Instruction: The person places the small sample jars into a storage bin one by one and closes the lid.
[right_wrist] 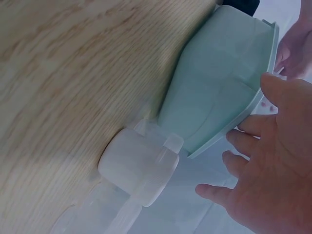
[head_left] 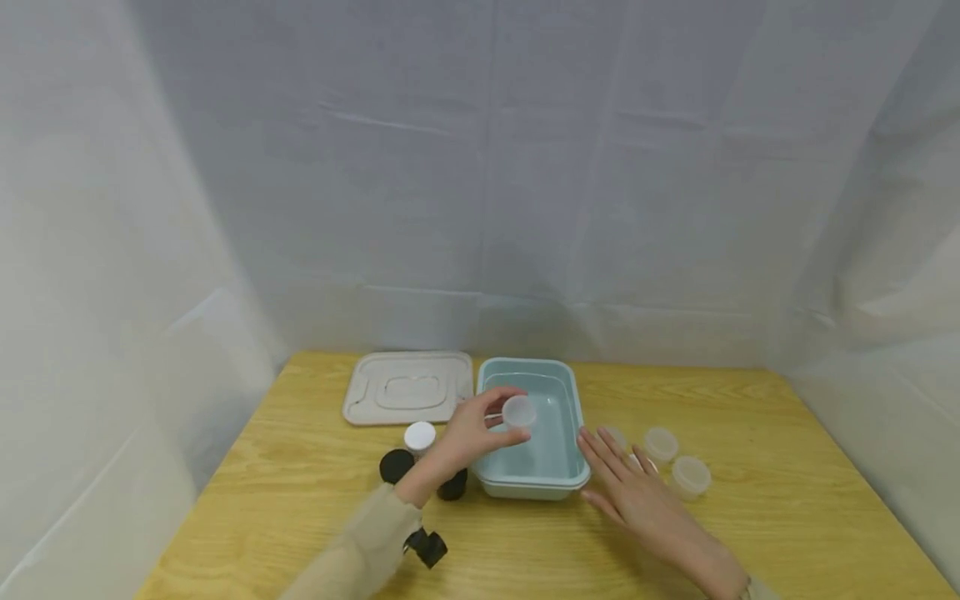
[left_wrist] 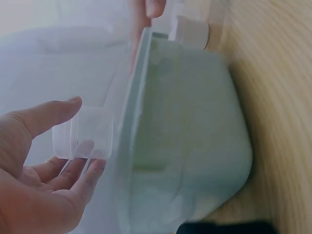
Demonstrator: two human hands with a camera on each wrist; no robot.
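While left hand (head_left: 471, 431) pinches clear jar (head_left: 519, 411) over tub (head_left: 558, 482), right hand (head_left: 628, 486) lies flat (fingers straight, empty).

Crowded around the tub, open at the edges

I see jars (head_left: 418, 436) left of the tub (head_left: 567, 392), cups (head_left: 690, 475) right; near surface (head_left: 525, 550) lies free.

The head view looks forward and down from well above the table (head_left: 315, 500). Both wrist views sit close, blurred, apparently sideways-on to the pale green bin (head_left: 558, 479) (left_wrist: 195, 146) (right_wrist: 219, 83), which all three views share.
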